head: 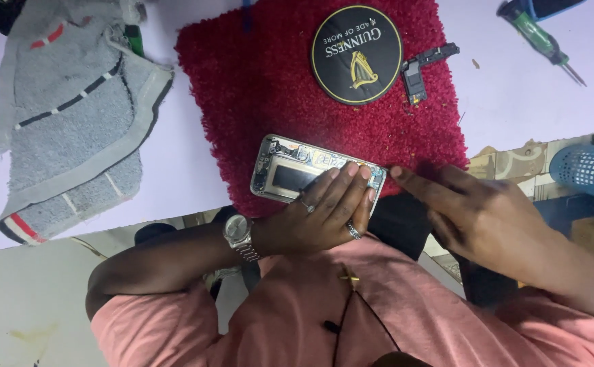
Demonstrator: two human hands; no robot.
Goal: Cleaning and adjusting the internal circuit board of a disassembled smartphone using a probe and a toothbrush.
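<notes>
Here the pale counter (pixel 188 156) carries a crumpled grey towel (pixel 73 115) at your left and a red shaggy mat (pixel 256 88) in front of you. The opened phone (pixel 290 173) lies on the mat's near edge, back cover off and its insides facing up.

Judging by this, you are mid-way through work on the phone's interior, at the stage of steadying it. Any further move calls for a firm hold-down and a light touch at the phone's end.

Your left hand (pixel 324 214) lies flat across the right half of the phone, fingers stretched out and pressing on it, not wrapped round it. Your right hand (pixel 473 211) is loosely spread, with the forefinger extended so its tip meets the phone's right end. I see nothing gripped in it.

Farther back on the mat rest a round black coaster (pixel 356 54) and, just beside it, a small black part (pixel 422 68). A green-handled screwdriver (pixel 545 44) lies well apart on the counter, untouched.
</notes>
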